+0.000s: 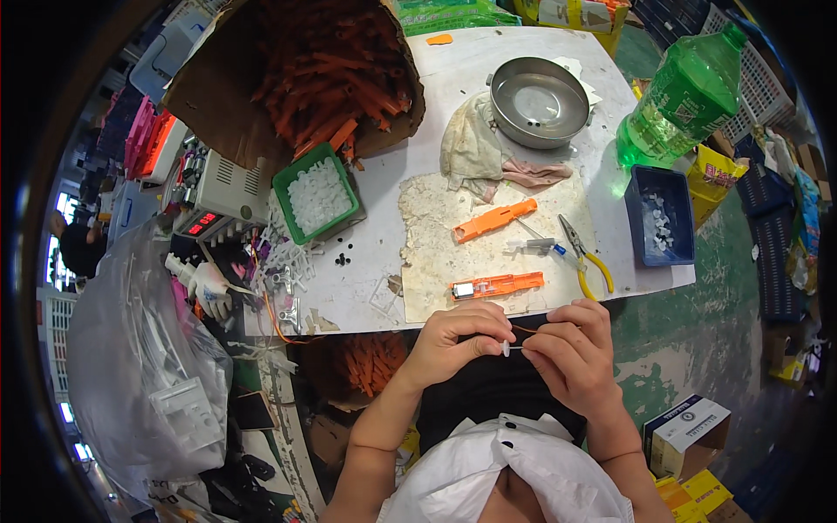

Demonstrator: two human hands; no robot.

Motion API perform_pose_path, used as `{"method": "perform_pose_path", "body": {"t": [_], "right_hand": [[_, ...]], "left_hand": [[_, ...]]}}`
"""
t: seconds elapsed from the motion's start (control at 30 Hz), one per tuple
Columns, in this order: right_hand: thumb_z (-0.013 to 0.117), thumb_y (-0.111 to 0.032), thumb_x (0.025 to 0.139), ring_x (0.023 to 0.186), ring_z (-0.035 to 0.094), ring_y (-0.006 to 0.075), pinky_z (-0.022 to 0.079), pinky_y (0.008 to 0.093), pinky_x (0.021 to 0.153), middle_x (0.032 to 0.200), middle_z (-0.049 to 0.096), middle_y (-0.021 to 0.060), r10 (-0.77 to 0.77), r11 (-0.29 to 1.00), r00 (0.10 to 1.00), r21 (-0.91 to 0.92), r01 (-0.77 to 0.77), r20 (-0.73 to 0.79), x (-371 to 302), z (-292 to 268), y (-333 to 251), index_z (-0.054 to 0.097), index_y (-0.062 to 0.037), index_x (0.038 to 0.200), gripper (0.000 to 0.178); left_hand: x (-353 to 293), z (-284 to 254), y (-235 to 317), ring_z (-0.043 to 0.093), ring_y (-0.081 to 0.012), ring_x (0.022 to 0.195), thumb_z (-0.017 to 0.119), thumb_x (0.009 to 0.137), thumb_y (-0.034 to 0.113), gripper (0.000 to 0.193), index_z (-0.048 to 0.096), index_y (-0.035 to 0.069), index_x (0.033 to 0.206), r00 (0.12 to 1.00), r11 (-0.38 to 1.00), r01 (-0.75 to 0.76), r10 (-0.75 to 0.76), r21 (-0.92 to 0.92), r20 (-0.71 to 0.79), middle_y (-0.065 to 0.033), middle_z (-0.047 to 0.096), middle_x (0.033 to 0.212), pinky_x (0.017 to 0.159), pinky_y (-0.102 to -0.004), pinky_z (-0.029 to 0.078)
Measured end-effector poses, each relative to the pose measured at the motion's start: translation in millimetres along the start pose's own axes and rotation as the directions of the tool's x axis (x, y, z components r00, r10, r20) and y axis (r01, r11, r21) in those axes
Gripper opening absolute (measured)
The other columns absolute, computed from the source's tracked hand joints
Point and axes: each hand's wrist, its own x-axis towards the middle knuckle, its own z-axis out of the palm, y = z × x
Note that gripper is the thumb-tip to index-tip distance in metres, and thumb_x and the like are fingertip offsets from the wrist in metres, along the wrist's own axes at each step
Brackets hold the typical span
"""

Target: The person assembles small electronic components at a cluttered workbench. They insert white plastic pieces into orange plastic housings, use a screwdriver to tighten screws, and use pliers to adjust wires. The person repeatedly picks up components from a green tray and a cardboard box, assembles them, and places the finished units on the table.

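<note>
Both my hands meet just off the near edge of the table. Between the fingertips of my left hand (464, 338) is a small white plastic disc (506, 348). My right hand (577, 353) pinches a thin light-coloured rod (516, 348) whose end meets the disc; whether it passes through cannot be seen. Beyond the hands, an orange casing half (510, 283) with a small silver block at its left end lies on the worn mat (427, 253). Farther back rests another orange casing half (495, 220). Yellow-handled pliers (582, 253) and a screwdriver (545, 245) lie to the right.
A large cardboard box of orange parts (196, 96) leans at the back left, beside a green tray of white pieces (283, 187). A metal bowl (514, 122), a cloth (471, 144), a green bottle (697, 96) and a blue tray (667, 253) stand farther right.
</note>
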Motion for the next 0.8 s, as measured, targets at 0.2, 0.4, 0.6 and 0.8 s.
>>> {"method": "perform_pose_path", "body": {"t": [0.2, 0.4, 0.6, 0.8], "right_hand": [[0.077, -0.013, 0.071, 0.092, 0.057, 0.0200, 0.041, 0.0422, 0.091, 0.084, 0.062, -0.0002, 0.007, 1.000, 1.000, -0.011, -0.007, 0.005, -0.3, 1.5, -2.3, 0.066, -0.0115, 0.085, 0.018], [0.078, -0.014, 0.071, 0.091, 0.057, 0.0190, 0.039, 0.0431, 0.093, 0.081, 0.062, -0.0021, 0.002, 0.998, 0.995, -0.062, -0.009, -0.104, -9.9, 9.5, -7.4, 0.068, -0.0135, 0.083, 0.017], [0.080, -0.016, 0.070, 0.090, 0.056, 0.0187, 0.039, 0.0430, 0.093, 0.080, 0.063, -0.0033, -0.070, 0.993, 0.986, -0.103, 0.055, -0.148, -18.0, 19.0, -7.9, 0.069, -0.0152, 0.086, 0.020], [0.080, -0.017, 0.070, 0.090, 0.056, 0.0167, 0.038, 0.0416, 0.093, 0.081, 0.062, -0.0047, -0.090, 0.989, 0.983, -0.128, 0.070, -0.161, -17.8, 21.3, -7.8, 0.069, -0.0166, 0.087, 0.020]], "left_hand": [[3.0, 3.7, 9.9, 0.062, -0.0214, 0.092, 0.073, 0.080, 0.010, 0.012, 0.068, 0.001, 0.088, 0.998, 0.994, 0.059, -0.055, 0.095, -0.039, -0.0072, 0.067, 0.087, 0.086, -0.0336, 0.047], [-6.4, 12.3, -1.5, 0.061, -0.0204, 0.093, 0.072, 0.082, 0.009, 0.011, 0.065, 0.002, 0.085, 0.989, 0.997, 0.070, -0.072, -0.017, -0.132, -0.0066, 0.066, 0.087, 0.087, -0.0335, 0.046], [-11.8, 23.5, -7.2, 0.058, -0.0203, 0.099, 0.070, 0.086, 0.014, 0.015, 0.063, 0.000, 0.085, 0.969, 0.929, 0.112, -0.181, -0.352, -0.168, -0.0068, 0.064, 0.089, 0.089, -0.0329, 0.044], [-16.6, 30.9, -13.0, 0.057, -0.0213, 0.099, 0.070, 0.086, 0.019, 0.020, 0.063, 0.000, 0.085, 0.965, 0.862, 0.092, -0.201, -0.498, -0.171, -0.0068, 0.063, 0.089, 0.090, -0.0344, 0.044]]}}
